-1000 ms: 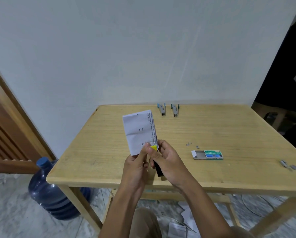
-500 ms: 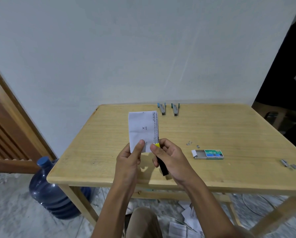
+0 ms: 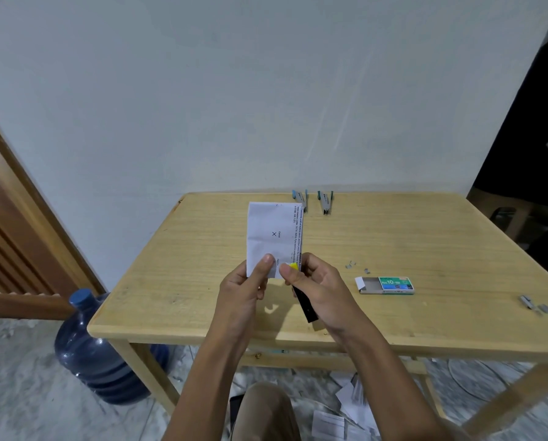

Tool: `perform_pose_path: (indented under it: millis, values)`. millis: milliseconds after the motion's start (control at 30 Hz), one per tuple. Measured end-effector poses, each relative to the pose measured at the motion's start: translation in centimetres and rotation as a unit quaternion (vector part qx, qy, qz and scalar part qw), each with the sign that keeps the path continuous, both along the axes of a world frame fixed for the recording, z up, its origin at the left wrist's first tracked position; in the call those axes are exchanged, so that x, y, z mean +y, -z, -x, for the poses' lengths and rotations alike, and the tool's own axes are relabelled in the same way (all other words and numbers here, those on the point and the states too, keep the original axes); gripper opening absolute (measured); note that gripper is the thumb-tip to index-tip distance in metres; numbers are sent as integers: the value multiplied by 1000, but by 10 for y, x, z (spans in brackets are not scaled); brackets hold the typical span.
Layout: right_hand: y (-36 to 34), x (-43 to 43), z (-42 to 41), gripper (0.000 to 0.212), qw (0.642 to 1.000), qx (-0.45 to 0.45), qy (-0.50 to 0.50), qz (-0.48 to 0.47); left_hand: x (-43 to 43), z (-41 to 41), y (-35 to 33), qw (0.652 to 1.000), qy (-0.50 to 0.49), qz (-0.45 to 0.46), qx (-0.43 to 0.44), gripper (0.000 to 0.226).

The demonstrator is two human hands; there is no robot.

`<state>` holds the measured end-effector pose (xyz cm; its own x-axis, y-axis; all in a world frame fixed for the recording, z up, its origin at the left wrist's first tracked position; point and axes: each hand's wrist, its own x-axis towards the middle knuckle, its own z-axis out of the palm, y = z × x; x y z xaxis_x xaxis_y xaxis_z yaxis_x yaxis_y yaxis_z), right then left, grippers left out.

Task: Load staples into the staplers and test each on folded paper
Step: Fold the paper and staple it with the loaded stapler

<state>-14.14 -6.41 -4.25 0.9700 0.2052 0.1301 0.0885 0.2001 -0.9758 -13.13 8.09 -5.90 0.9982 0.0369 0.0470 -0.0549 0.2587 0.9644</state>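
Your left hand [image 3: 244,288] pinches the folded paper [image 3: 272,230] by its lower edge, thumb on its face, holding it upright above the table [image 3: 425,243], left of the open staple box [image 3: 390,285]. Your right hand [image 3: 323,288] has its grip curled round the black, yellow-tipped stapler [image 3: 304,305], whose tip meets the paper's lower right corner. Two more staplers [image 3: 325,202] lie beyond the box, at the table's far edge.

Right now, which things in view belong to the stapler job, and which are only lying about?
Job: folded paper pinched by the left hand; black stapler gripped in the right hand; two staplers at the far edge of the table; open staple box; loose staples.
Lying about: blue water bottle beside the table; paper scraps on the floor.
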Motion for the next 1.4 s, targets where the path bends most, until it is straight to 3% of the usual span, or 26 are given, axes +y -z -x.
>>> perform_pose_path:
  millis: [67,400,667,767,867,1000,1167,1400]
  values:
    - [0,1,0,11,1000,0,9,-9,-1,-1,-1,1000,-1,3,6,65]
    - [-1,3,1,13,998,35,40,-34,-1,-1,-6,1000,-2,20,9,31]
    - [1,6,1,15,996,26,86,-6,-2,1,-6,1000,3,23,10,32]
    - [-2,7,4,28,997,25,78,-13,-4,4,-7,1000,22,15,14,40]
    - [-3,7,5,45,993,48,77,-78,-5,12,-5,999,47,-13,-6,55]
    - [-3,8,4,59,986,80,46,-140,-11,26,-2,988,82,-115,-55,40]
    - [-2,12,6,36,978,90,15,-187,-19,28,-12,987,13,-145,-69,7]
    - [-4,14,3,31,980,81,45,-178,-26,29,-18,990,-17,-119,-72,8]
